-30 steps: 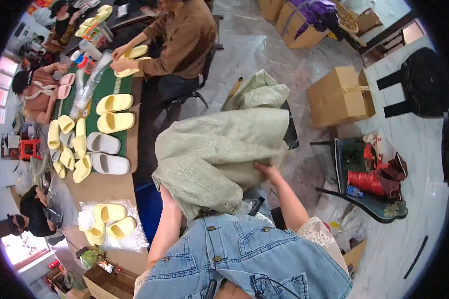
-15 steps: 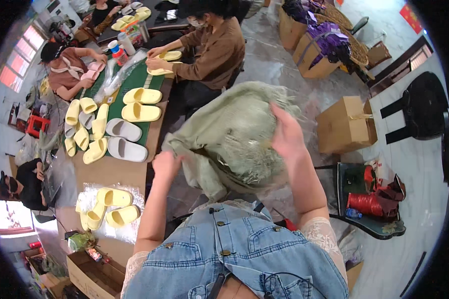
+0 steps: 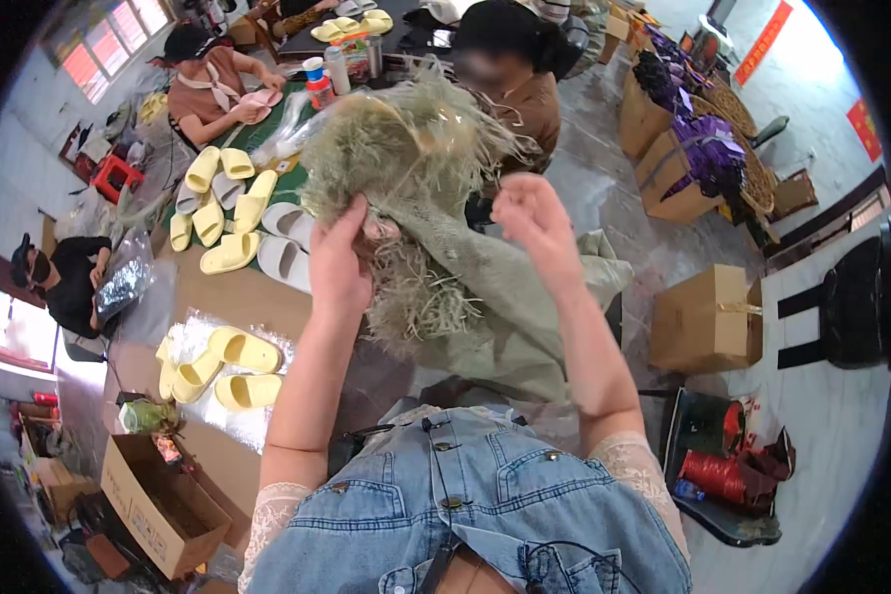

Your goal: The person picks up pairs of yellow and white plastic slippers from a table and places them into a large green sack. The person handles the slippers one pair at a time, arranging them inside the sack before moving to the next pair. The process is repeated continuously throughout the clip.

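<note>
A pale green cloth [image 3: 450, 247] with frayed, fringed edges hangs in front of my body, its shaggy upper part bunched high and a plain length trailing down to the right. My left hand [image 3: 339, 259] is closed around its left side, the thumb lying on the fringe. To the right of the cloth, my right hand [image 3: 535, 226] is raised with fingers curled. Whether it pinches a strand at its fingertips is too unclear to make out.
Yellow slippers [image 3: 252, 201] and grey slippers [image 3: 285, 259] stand on the table at left, where people sit working. More yellow slippers [image 3: 247, 391] lie on clear plastic. An open cardboard box [image 3: 158, 510] is lower left; another carton [image 3: 698, 317] and a chair [image 3: 728, 515] are at right.
The cloth has swung up and to the left, its shaggy part now higher. My left hand has risen with it. My right hand has come off the cloth's fringed right side, its fingers now curled.
</note>
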A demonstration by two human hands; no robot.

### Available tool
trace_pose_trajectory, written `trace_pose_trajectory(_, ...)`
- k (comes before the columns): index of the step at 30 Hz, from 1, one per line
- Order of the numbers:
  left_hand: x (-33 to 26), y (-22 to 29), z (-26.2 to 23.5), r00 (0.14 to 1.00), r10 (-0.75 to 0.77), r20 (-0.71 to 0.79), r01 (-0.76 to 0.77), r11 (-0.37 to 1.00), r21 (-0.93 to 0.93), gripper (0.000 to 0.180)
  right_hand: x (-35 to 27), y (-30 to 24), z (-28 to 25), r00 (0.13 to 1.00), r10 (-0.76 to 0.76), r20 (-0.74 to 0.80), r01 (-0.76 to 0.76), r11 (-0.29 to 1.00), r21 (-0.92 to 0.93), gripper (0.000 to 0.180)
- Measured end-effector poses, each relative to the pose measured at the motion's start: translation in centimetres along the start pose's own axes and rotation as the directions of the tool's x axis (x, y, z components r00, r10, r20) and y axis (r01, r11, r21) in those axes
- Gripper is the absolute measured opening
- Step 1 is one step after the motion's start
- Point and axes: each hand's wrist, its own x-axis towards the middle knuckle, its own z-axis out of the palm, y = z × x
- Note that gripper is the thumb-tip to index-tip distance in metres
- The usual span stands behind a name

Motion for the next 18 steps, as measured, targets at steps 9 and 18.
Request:
trace_pose_trajectory(9, -1.5, 3.7, 1.5, 0.994, 0.111, -0.018, -0.108, 0.989, 0.104, 0.020, -3.8, 10.2, 4.0, 0.949, 0.305, 0.082, -0.278, 0.930, -0.241, 0.035)
trace_pose_trajectory(18, 2.3, 7.1, -9.3, 0.968, 0.114, -0.224, -0.104, 0.993, 0.057, 0.034, 1.2, -0.4, -5.3, 0.878, 0.439, -0.190, -0.264, 0.776, 0.573, 0.032)
